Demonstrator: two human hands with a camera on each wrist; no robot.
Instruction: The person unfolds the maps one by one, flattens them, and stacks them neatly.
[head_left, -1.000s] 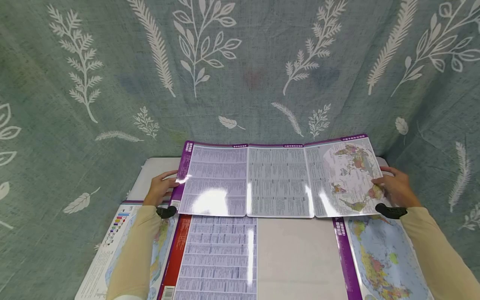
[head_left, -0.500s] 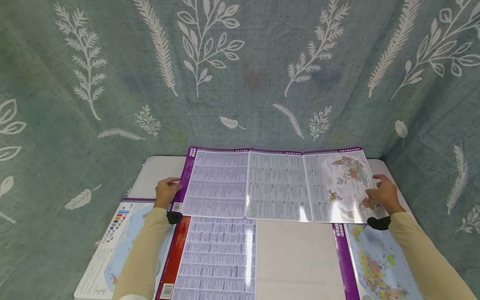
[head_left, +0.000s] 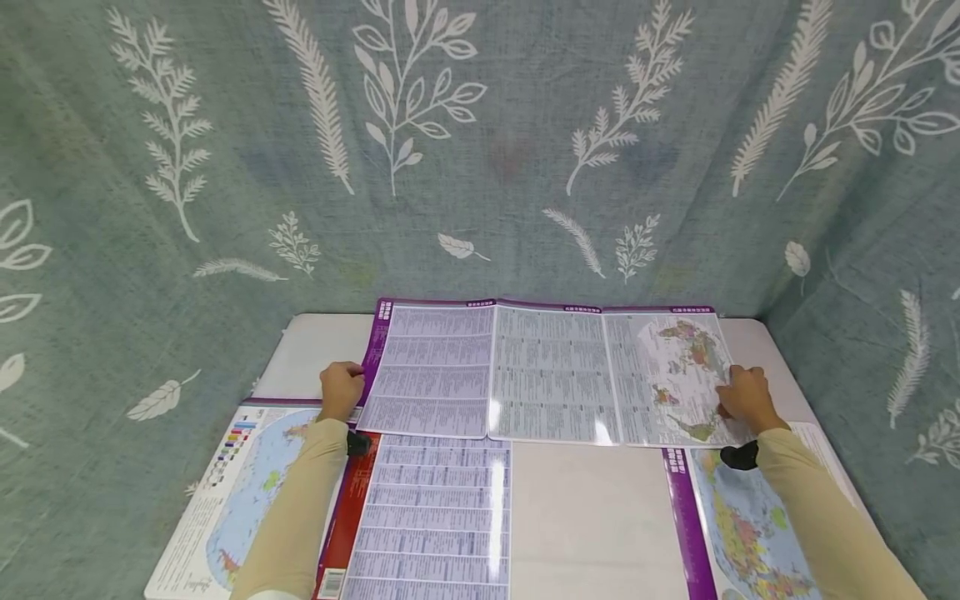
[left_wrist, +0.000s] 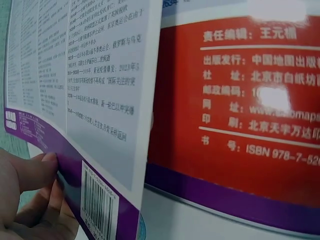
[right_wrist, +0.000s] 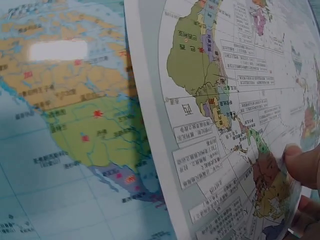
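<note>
A three-panel laminated folding map (head_left: 551, 375) spans the far part of the table. Its panels carry printed text, with a small world map on the right panel. My left hand (head_left: 342, 390) pinches its purple left border, thumb on top and fingers beneath, beside a barcode (left_wrist: 99, 202) in the left wrist view. At the opposite end my right hand (head_left: 748, 398) holds the right edge, its thumb (right_wrist: 302, 162) on the printed face in the right wrist view. The near edge overlaps other maps, standing off them at the corners in both wrist views.
Nearer to me lies a red-bordered text sheet (head_left: 435, 517), with a blue world map (head_left: 255, 492) at its left under my forearm. A purple-bordered world map (head_left: 750, 525) lies right. White table surface (head_left: 592, 517) shows between. A leaf-patterned curtain (head_left: 480, 150) rises behind the table.
The folding map has come down lower toward the table, its far edge dropping in view. Its right panel has levelled out, and my right hand has moved inward to the left with that edge.
</note>
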